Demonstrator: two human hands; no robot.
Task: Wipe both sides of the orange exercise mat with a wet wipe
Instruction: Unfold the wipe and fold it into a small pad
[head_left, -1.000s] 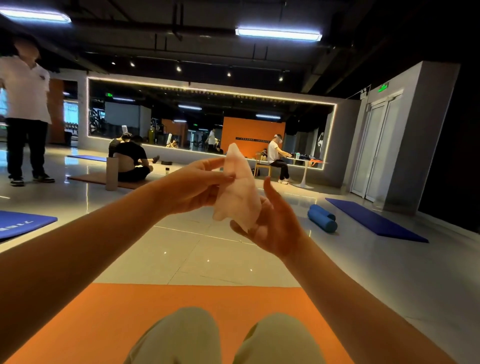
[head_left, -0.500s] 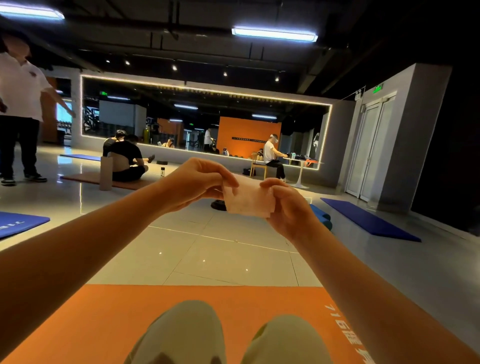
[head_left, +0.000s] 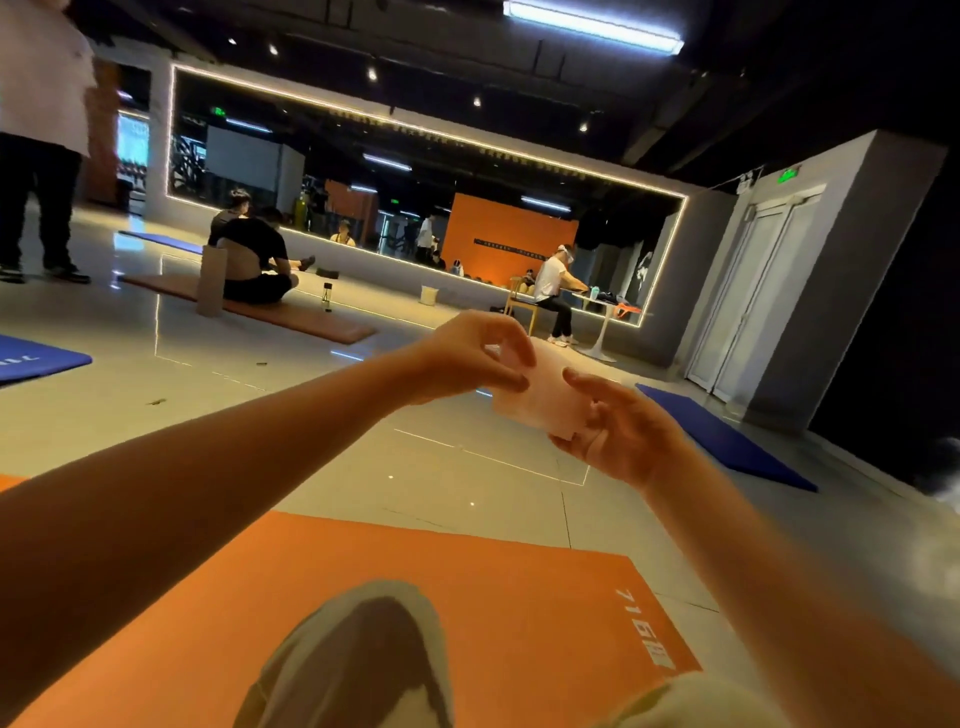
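Observation:
The orange exercise mat lies flat on the floor under my bent knees, with white printed characters near its right corner. A pale folded wet wipe is held up in the air in front of me, well above the mat. My left hand pinches its left edge between thumb and fingers. My right hand holds its right lower edge, fingers partly spread beneath it.
Glossy tiled floor stretches ahead. A blue mat lies at right, another blue mat at left. A person sits on a brown mat, one stands at far left, one sits at a table. A mirror wall closes the back.
The wipe went from hanging open to a folded rectangle held by both hands. The view has tilted and shifted; my hands moved slightly right and lower.

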